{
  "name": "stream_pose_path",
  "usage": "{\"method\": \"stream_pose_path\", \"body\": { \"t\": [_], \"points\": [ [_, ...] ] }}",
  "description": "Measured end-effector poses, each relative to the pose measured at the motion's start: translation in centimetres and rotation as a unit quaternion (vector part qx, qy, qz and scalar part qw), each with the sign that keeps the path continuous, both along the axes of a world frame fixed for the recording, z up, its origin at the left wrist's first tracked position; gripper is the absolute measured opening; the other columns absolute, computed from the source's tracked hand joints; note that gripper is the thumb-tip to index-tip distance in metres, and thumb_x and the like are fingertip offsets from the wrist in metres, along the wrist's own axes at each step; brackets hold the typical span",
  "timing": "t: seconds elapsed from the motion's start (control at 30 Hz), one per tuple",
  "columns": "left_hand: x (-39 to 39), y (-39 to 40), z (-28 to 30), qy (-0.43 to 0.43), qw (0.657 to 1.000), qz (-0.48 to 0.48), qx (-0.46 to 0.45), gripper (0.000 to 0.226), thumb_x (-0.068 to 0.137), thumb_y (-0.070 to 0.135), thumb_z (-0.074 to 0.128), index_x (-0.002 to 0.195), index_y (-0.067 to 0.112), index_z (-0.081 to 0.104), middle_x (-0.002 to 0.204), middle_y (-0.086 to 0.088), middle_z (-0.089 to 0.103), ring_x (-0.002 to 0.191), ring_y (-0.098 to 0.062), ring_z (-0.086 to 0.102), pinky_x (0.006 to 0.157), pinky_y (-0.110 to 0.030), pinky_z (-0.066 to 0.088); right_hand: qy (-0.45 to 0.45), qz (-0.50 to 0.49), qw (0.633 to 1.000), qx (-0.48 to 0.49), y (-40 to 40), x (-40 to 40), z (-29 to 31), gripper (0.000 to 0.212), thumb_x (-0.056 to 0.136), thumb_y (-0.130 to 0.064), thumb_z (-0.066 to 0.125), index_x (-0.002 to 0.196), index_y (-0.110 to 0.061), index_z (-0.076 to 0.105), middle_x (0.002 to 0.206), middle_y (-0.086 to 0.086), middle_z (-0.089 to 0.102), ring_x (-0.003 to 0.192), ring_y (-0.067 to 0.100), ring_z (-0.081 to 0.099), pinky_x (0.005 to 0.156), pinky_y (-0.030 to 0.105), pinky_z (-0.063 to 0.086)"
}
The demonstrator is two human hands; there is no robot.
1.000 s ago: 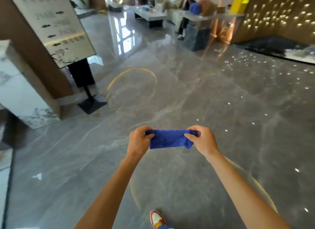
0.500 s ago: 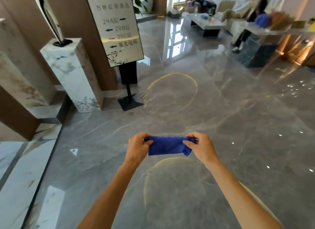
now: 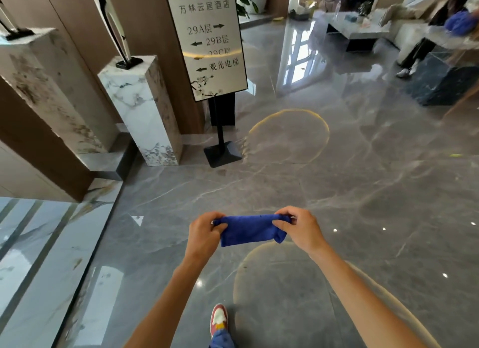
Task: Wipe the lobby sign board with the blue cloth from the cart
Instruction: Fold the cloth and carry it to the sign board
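- So the blue cloth (image 3: 251, 229) is stretched out sideways between both hands, held out in front of the person, up in the air over the grey marble floor (image 3: 375, 205).
- Left hand (image 3: 204, 235) is clamped on the cloth's left end, fingers curled around it, thumb on top.
- Right hand (image 3: 298, 227) has the right end pinched, fingers folded over the top edge. The little corner of cloth just under that hand droops a bit.
- Cloth looks folded or bunched into a short band; can't really tell how many layers.
- The lobby sign board (image 3: 207, 42) is up ahead and a bit left, well apart from the hands, on a thin black post with a square base (image 3: 222, 154). Nothing is touching it.
- The top edge of the board is cut off by the frame, and a bright curved glare runs across the middle, so one line of text is half washed out.
- White marble pedestal (image 3: 141, 109) is just beside the board on its left, with a dark sculpture (image 3: 115, 24) on top whose upper part runs out of frame.
- One shoe (image 3: 219, 319) pokes out at the bottom; the rest of the leg is cut off.
- The far right background is blurry: someone sitting by a low table (image 3: 359, 33), details too smeared to read.
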State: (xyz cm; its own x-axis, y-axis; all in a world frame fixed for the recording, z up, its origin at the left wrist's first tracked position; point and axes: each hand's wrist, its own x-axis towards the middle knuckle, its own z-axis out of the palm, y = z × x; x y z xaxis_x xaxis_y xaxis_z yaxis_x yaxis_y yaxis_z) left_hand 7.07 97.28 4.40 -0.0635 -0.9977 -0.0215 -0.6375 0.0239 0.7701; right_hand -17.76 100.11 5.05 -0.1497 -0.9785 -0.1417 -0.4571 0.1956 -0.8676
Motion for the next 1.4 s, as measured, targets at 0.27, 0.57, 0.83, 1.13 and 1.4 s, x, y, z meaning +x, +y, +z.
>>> {"method": "stream_pose_path", "body": {
  "t": [0.27,0.57,0.83,1.13,1.4],
  "points": [
    [3.3,-7.6,-0.6,0.021,1.000,0.017,-0.012,0.018,0.090,0.001,0.065,0.091,0.016,0.075,0.080,0.008,0.067,0.075,0.000,0.061,0.064,0.000,0.043,0.022,0.006,1.000,-0.016,-8.0,3.4,0.1,0.028,0.084,-0.008,0.078,0.077,-0.034,0.069,0.080,-0.005,0.073,0.082,0.021,0.071,0.078,0.037,0.059],
    [6.7,-16.8,-1.8,0.034,0.999,0.018,-0.023,0.016,0.089,0.004,0.068,0.097,0.016,0.076,0.087,0.010,0.065,0.076,0.006,0.057,0.063,-0.001,0.041,0.033,-0.007,0.999,-0.005,-16.3,7.0,0.6,0.018,0.084,-0.008,0.077,0.082,-0.025,0.072,0.083,-0.003,0.074,0.084,0.020,0.071,0.077,0.033,0.058],
    [9.0,-22.4,-1.9,0.030,0.999,0.018,-0.020,0.017,0.089,0.008,0.068,0.101,0.017,0.076,0.091,0.009,0.068,0.076,0.005,0.057,0.063,0.000,0.039,0.052,-0.009,0.998,-0.018,-21.5,9.1,0.8,0.022,0.083,-0.009,0.078,0.079,-0.030,0.071,0.081,-0.004,0.074,0.082,0.020,0.072,0.072,0.026,0.056],
    [10.3,-27.4,-2.2,0.016,0.999,0.036,-0.027,0.017,0.090,0.007,0.067,0.097,0.020,0.076,0.086,0.012,0.064,0.075,0.007,0.056,0.062,-0.001,0.038,0.055,0.025,0.998,-0.031,-28.0,10.2,0.6,0.014,0.083,-0.010,0.078,0.085,-0.023,0.074,0.083,-0.003,0.075,0.081,0.018,0.072,0.077,0.034,0.060],
    [8.7,-34.4,-2.4,0.022,0.998,0.051,-0.030,0.017,0.089,0.007,0.068,0.099,0.018,0.076,0.089,0.009,0.066,0.076,0.005,0.057,0.065,-0.004,0.040,0.054,0.040,0.997,-0.035,-35.4,8.6,0.2,0.017,0.084,-0.012,0.077,0.084,-0.028,0.071,0.085,-0.003,0.075,0.083,0.015,0.071,0.075,0.029,0.059]
  ]
}}
